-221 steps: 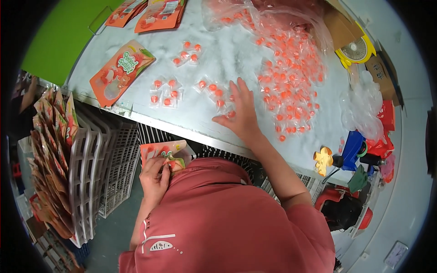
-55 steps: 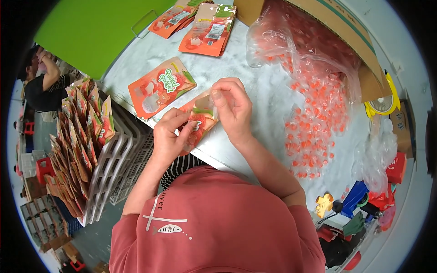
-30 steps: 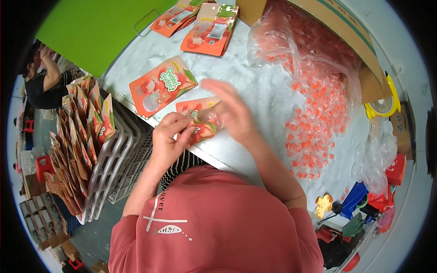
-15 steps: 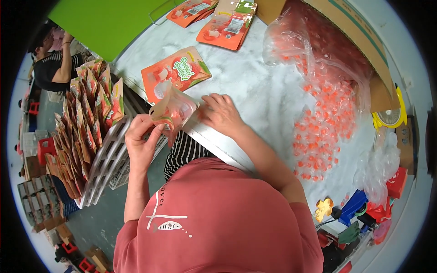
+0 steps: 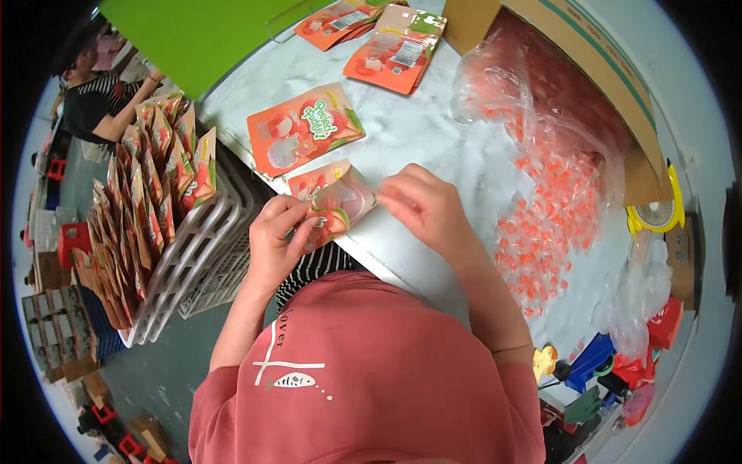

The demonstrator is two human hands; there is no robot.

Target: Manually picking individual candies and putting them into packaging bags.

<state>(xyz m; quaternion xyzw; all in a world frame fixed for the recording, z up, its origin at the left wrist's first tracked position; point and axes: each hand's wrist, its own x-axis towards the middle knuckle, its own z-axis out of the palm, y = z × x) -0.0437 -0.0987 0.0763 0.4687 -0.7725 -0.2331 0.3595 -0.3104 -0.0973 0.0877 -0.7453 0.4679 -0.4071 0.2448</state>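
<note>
At the near left edge of the surface [image 5: 440,100], the left hand [image 5: 272,238] grasps the near left side of an orange held pouch [image 5: 318,185] between thumb and fingers. The held pouch is located in front of the person's red shirt [image 5: 371,371], with its body tilted and a pale, translucent portion facing right. The right hand [image 5: 431,207] is positioned at the right end of this portion, fingers bent and drawn together; whether they pinch the film or only meet its edge cannot be told. Just beyond the held pouch, a flat pouch [image 5: 305,127] of matching orange and green lies on the surface. Farther back, a near stack of pouches [image 5: 396,50] and a far stack of pouches [image 5: 336,25] lie side by side. On the right half of the surface, individually wrapped red pieces [image 5: 545,232] are spread in a loose pile, extending from a clear plastic bag [image 5: 495,81] at the opening of a cardboard carton [image 5: 610,66]. Right of the pile, a yellow fan [image 5: 657,205] is located near a crumpled transparent bag [image 5: 638,298]. At the left, beside the surface, a pale lattice crate [image 5: 182,267] contains a dense row of standing pouches [image 5: 154,185]. A co-worker [image 5: 97,104] in a dark top is visible beyond the crate.
</note>
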